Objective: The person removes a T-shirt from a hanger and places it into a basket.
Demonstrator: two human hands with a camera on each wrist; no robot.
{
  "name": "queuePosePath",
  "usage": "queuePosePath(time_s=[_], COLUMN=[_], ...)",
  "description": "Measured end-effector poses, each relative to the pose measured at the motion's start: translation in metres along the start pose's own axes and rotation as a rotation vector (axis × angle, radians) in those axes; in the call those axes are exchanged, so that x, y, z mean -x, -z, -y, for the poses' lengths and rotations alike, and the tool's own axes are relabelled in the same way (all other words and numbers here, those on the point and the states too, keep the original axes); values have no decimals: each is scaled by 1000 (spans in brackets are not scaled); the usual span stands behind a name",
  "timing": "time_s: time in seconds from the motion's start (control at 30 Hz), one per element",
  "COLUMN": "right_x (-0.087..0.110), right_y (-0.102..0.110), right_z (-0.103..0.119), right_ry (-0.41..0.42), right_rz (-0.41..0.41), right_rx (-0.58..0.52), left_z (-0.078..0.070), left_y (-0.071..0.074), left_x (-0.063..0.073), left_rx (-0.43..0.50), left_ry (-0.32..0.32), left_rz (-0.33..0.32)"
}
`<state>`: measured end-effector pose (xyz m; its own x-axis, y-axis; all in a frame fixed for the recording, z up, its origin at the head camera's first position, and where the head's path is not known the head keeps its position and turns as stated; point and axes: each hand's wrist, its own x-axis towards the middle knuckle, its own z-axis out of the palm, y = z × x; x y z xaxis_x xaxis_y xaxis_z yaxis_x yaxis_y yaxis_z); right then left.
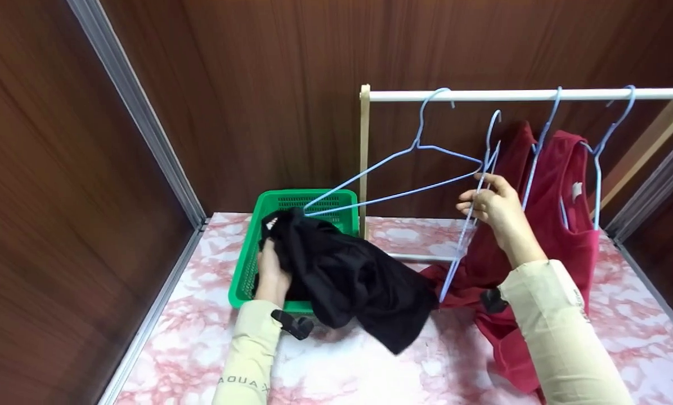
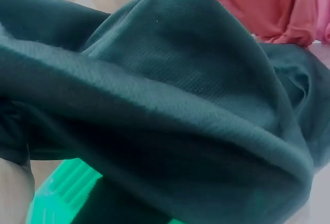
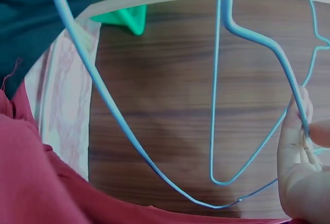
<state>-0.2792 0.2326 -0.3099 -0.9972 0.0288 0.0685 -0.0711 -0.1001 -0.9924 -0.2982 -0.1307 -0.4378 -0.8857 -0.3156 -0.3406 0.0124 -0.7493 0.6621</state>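
My left hand grips a bunched black garment, a small white mark showing near its top edge. The cloth hangs over a green basket and spreads to the right, and it fills most of the left wrist view. A blue hanger is pinched between thumb and fingers of my right hand; its hook stands below the rail. In the right wrist view the thumb and fingertips meet on the wire. Another blue hanger is hooked on the rail, its left corner at the black garment.
A white rail on wooden posts spans the back right. Two more blue hangers hang there, with a red garment trailing onto the marbled tabletop. Brown wood panels enclose the back and sides.
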Motion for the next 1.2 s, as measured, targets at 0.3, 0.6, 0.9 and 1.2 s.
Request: queuePosePath(time_s=[0.3,0.6,0.9,1.2], right_x=[2,4,3,2], right_y=[-2,-7,-9,-10], right_z=[5,13,18,24], right_ry=[34,164,183,182], right_rz=[17,41,-3,17], right_rx=[1,-88,-64,-67], left_z=[-34,-66,-63,-33], left_y=[19,16,25,56], left_x=[-10,-13,-21,-35], left_rx=[72,122,-101,-1091], left_ry=[-125,-264,-283,-496], left_rz=[-140,-169,-171,24])
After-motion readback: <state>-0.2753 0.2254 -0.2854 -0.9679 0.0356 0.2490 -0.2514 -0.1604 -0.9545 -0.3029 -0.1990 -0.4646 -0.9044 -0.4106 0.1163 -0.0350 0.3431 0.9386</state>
